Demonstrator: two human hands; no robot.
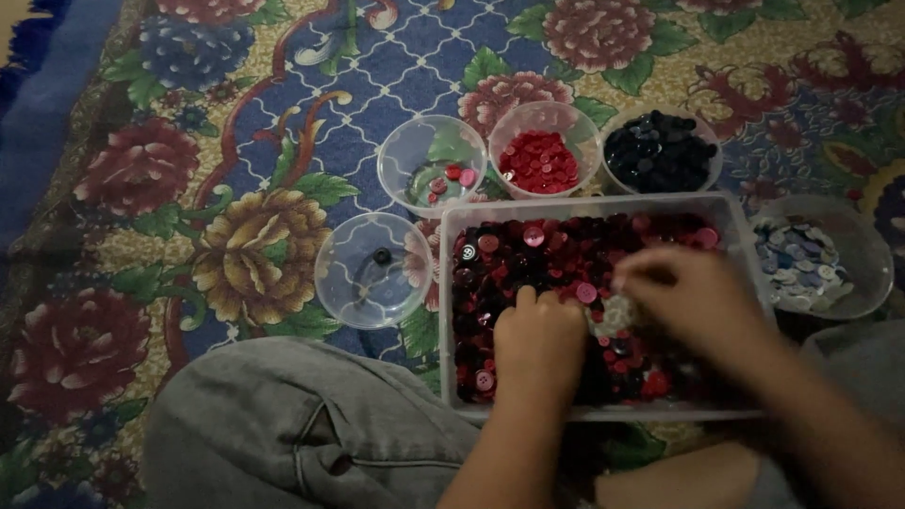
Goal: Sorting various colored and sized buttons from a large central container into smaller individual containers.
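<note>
I sit on a floral carpet [236, 141] in dim light, my grey-trousered knee [302, 434] raised at the near edge. Directly before me lies a clear rectangular tray [445, 311] heaped with mixed red, pink and dark buttons [528, 254], close enough for both hands. My left hand [539, 347] rests curled, knuckles up, on the heap. My right hand [693, 297] is blurred above it, fingers bunched; whether it grips a button, I cannot tell. Round tubs ring the tray, holding sorted colours: red [539, 160], black [658, 151], pale [801, 264], and two nearly empty ones [432, 165] [374, 270].
</note>
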